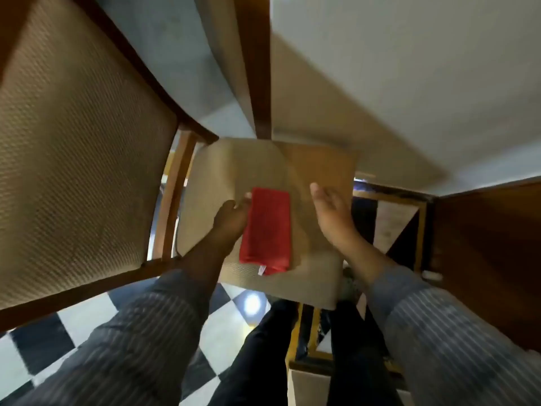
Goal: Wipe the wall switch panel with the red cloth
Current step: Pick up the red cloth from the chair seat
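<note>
A folded red cloth point(266, 230) lies flat on the beige seat of a chair point(216, 177), near the seat's front edge, with a small white tag at its near corner. My left hand point(231, 218) touches the cloth's left edge, fingers resting beside and partly under it. My right hand point(330, 212) hovers to the right of the cloth with its fingers spread and nothing in it. No wall switch panel appears in view.
A second chair with a beige woven back point(73, 156) and wooden frame stands close on the left. A white wall point(409, 68) rises behind, with a dark wooden panel point(483, 259) at the right. Below is a black-and-white checkered floor point(58, 347).
</note>
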